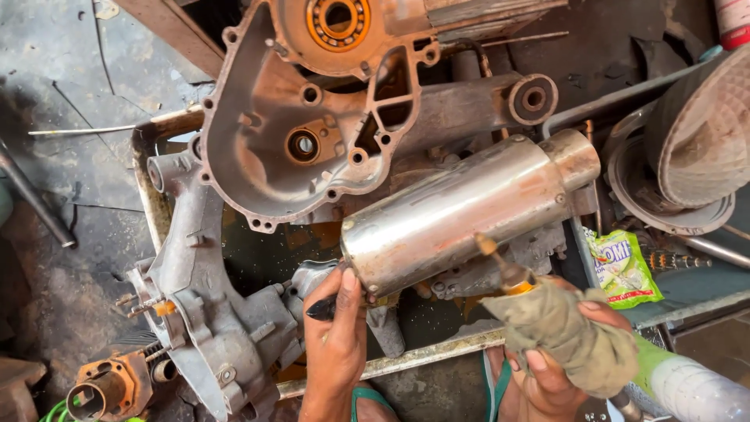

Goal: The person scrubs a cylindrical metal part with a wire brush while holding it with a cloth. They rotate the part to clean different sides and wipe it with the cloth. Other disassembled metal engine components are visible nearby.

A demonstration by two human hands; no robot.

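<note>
Left hand [336, 344] has its grip pinched on a small dark tool [322, 309], tip hard to make out, touching the steel muffler's [461, 212] end. At 5 o'clock, the right hand [558, 359] grips a rag-wrapped screwdriver [508, 270], mostly hidden. Rusty engine casing [297, 133] crowds 12 o'clock.

Two bare hands are seen from above, with no gloves, rings or watch worn. The left hand [337, 336] is smeared with dark grease, and its wrist is unsleeved. The right hand [547, 367] is grimy too, with short nails on the fingers [536, 360]. Teal sandal straps are seen on the feet below.
</note>
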